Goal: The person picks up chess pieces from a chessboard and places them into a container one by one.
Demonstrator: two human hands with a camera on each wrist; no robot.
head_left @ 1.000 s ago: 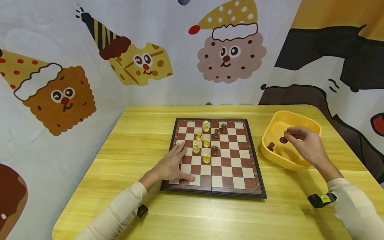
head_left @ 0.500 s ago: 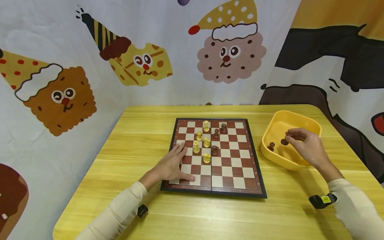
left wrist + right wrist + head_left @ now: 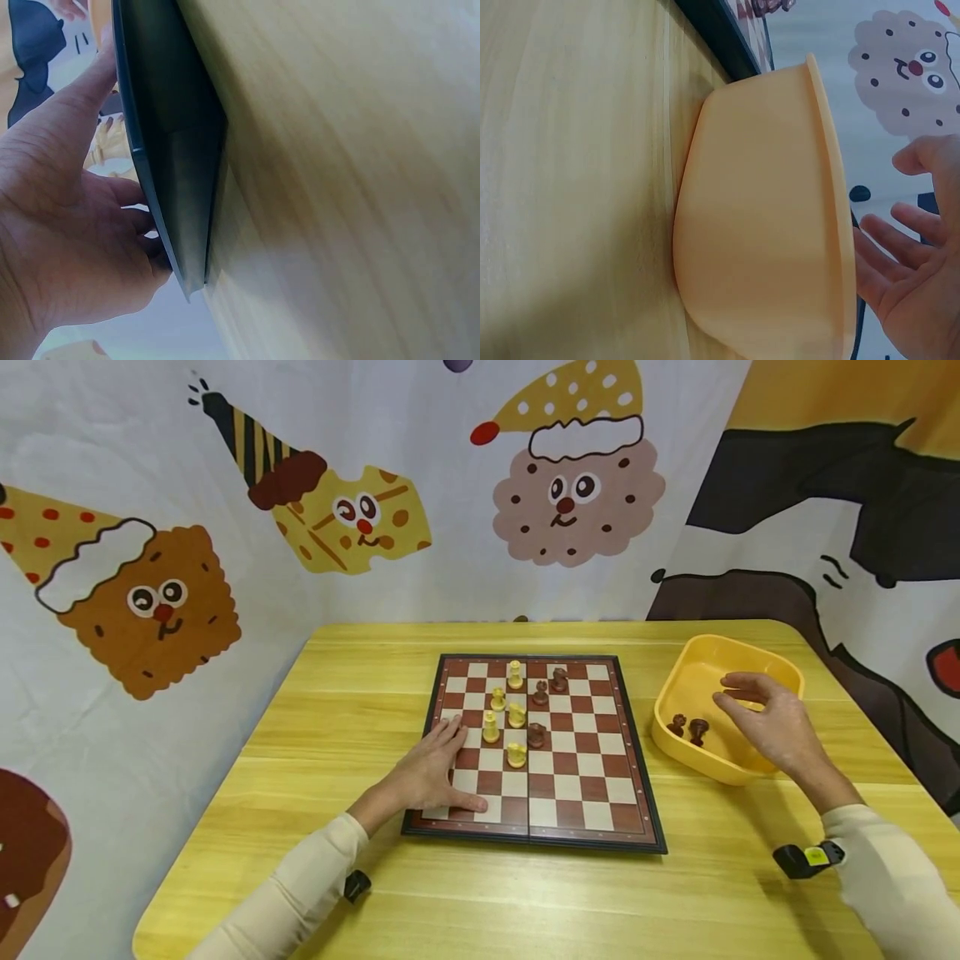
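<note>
My left hand [image 3: 429,772] rests on the left side of a folding chessboard [image 3: 577,789], fingers spread. In the left wrist view the board's dark edge [image 3: 142,154] runs beside that palm. Over a yellow plastic bin [image 3: 675,681] my right hand [image 3: 772,718] hovers, thumb and fingers apart with nothing between them. Two dark brown chess pieces lie in the bin: one piece [image 3: 677,724] by the left wall and another piece [image 3: 698,732] beside it. The right wrist view shows the bin's outer wall [image 3: 757,202], with the right hand [image 3: 922,262] above its rim.
Several cream chess pieces stand mid-board, among them a cream knight [image 3: 516,755] and a tall cream piece [image 3: 491,727]. Dark pieces stand near them, including a dark knight [image 3: 536,735]. A wooden table [image 3: 285,735] carries everything, and a cartoon-printed cloth [image 3: 450,593] hangs behind.
My right hand has let go of a dark chess piece, which now lies in the bin beside the other one. The left hand has stayed in place on the board.
</note>
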